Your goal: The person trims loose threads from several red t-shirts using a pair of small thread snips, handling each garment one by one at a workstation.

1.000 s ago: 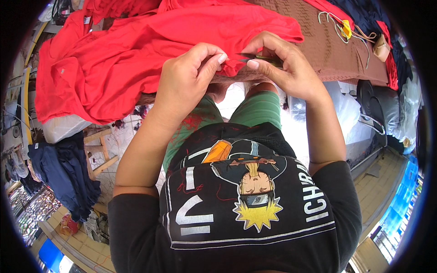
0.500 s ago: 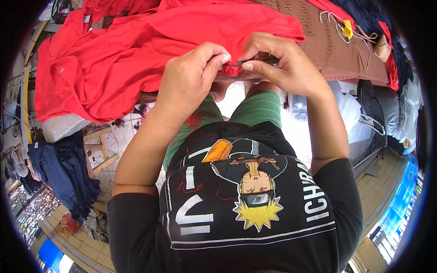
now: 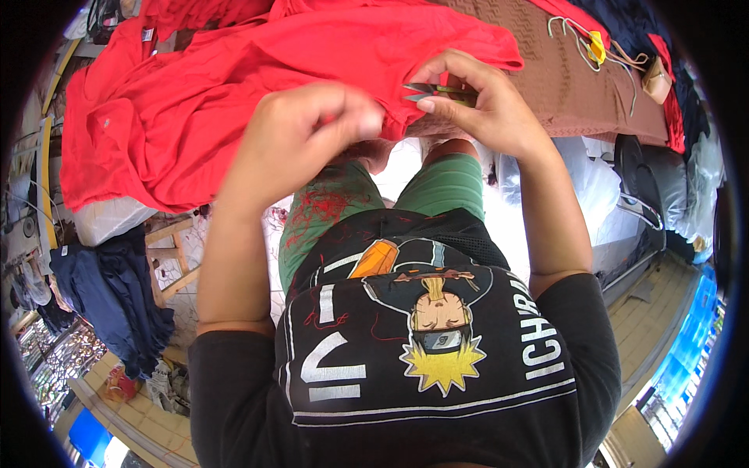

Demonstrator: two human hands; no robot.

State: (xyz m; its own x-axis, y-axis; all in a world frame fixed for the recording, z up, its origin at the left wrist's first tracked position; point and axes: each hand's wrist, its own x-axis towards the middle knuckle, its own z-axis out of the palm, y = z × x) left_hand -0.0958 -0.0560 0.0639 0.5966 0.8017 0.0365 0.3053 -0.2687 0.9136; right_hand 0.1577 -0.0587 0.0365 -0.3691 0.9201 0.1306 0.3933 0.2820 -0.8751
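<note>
My right hand holds a pair of small thread snips between thumb and fingers. The two dark pointed blades are apart and point left, beside the edge of a red garment. Left of the snips, my left hand hovers over the near edge of the red cloth. Motion smears its fingers, and I cannot make out whether anything is pinched in them. The red garment lies spread and wrinkled across the surface in front of me, its near edge hanging down toward my knees.
A brown patterned cover lies under the garment. Cords with a yellow piece rest at the far right. Dark blue clothes hang over a wooden frame at left. Red thread scraps cling to my green shorts. A black chair stands at right.
My left hand has drawn away from the cloth, to the left and toward me. The snips' blades have come apart, and the pinched bit of red cloth has been let go.
</note>
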